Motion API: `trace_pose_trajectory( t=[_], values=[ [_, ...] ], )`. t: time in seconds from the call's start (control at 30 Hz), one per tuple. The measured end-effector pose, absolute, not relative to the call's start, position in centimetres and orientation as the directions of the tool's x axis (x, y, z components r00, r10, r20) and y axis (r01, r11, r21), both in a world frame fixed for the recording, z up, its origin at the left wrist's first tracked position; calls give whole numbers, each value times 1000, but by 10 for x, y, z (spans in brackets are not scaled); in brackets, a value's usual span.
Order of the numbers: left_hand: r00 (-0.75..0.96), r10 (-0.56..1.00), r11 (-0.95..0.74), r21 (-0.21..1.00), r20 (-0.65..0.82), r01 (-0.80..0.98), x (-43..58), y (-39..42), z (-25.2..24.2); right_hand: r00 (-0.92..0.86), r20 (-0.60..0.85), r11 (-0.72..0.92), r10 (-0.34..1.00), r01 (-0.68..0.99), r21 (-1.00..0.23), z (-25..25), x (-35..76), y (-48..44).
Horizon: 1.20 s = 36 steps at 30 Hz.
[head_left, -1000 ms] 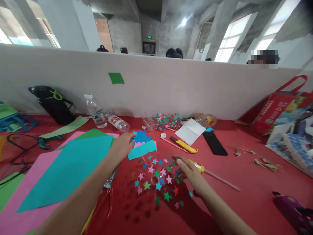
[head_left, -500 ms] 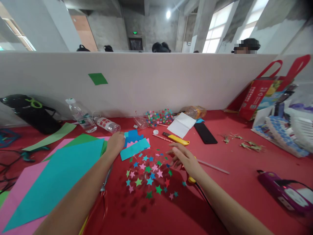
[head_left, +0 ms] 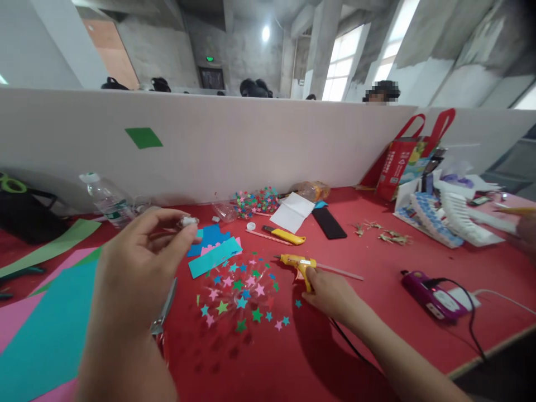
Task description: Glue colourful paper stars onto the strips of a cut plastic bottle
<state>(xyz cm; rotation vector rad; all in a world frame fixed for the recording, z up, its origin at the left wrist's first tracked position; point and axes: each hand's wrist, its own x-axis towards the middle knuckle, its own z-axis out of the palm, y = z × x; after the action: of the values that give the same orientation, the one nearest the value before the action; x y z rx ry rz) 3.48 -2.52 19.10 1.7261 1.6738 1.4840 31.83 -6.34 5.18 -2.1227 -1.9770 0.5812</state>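
My left hand (head_left: 138,262) is raised at left, its thumb and fingertips pinching a small clear-and-white piece (head_left: 188,221) whose exact kind is unclear. My right hand (head_left: 330,287) is closed round the handle of a yellow glue gun (head_left: 299,261), which lies over the red table with its nozzle pointing left. A glue stick (head_left: 341,272) sticks out behind it. Between my hands stands a clear plastic piece covered with colourful paper stars (head_left: 241,302). Behind it lie a turquoise paper strip (head_left: 215,257) and blue paper cutouts (head_left: 211,239).
Coloured sheets (head_left: 54,318) and scissors (head_left: 166,307) lie left. Farther back are a water bottle (head_left: 106,198), a star-covered clear piece (head_left: 255,202), a yellow cutter (head_left: 288,236), white paper (head_left: 293,212) and a phone (head_left: 329,223). A purple power strip (head_left: 431,295) sits right. Another person's hand (head_left: 526,229) shows far right.
My left hand has lifted from the table toward me with the small piece in its fingers. My right hand has moved onto the glue gun and gripped it. The view has turned right.
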Motion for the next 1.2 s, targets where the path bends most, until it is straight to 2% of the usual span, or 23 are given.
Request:
trace_pose_trajectory(
  t=[0.13, 0.3, 0.43, 0.53, 0.6, 0.63, 0.7, 0.83, 0.97, 1.07, 1.2],
  values=[
    [-109, 897, -279, 742, 427, 610, 32, -27, 191, 78, -160, -118, 984, 960, -255, 37, 323, -72],
    [-59, 915, -278, 728, 400, 627, 16, -24, 186, 144, -110, -164, 983, 965, -204, 50, 336, -51],
    [107, 928, -355, 756, 357, 550, 14, -21, 177, 98, -8, -96, 995, 955, -280, 93, 317, -39],
    [252, 881, -471, 688, 400, 553, 25, -21, 172, -21, 112, 65, 993, 908, -413, 134, 284, -40],
    [306, 833, -549, 625, 461, 555, 35, -21, 172, -144, 297, 321, 944, 607, -727, 154, 263, -43],
    [329, 811, -581, 598, 483, 552, 40, -22, 172, -165, 355, 391, 920, 447, -804, 160, 254, -44],
    [348, 781, -617, 557, 519, 555, 49, -23, 171, -170, 366, 397, 915, 215, -892, 163, 240, -44],
    [360, 766, -631, 515, 532, 581, 61, -23, 168, -182, 291, 288, 939, -39, -957, 145, 228, -38],
    [418, 751, -658, 523, 511, 542, 71, -24, 167, -155, 246, 211, 957, -211, -954, 127, 227, -33],
    [423, 749, -662, 571, 510, 486, 74, -27, 167, -135, 266, 231, 954, -232, -945, 127, 232, -32],
    [364, 822, -563, 715, 437, 415, 71, -30, 166, -108, 352, 333, 930, -164, -929, 137, 239, -36]
  ],
)
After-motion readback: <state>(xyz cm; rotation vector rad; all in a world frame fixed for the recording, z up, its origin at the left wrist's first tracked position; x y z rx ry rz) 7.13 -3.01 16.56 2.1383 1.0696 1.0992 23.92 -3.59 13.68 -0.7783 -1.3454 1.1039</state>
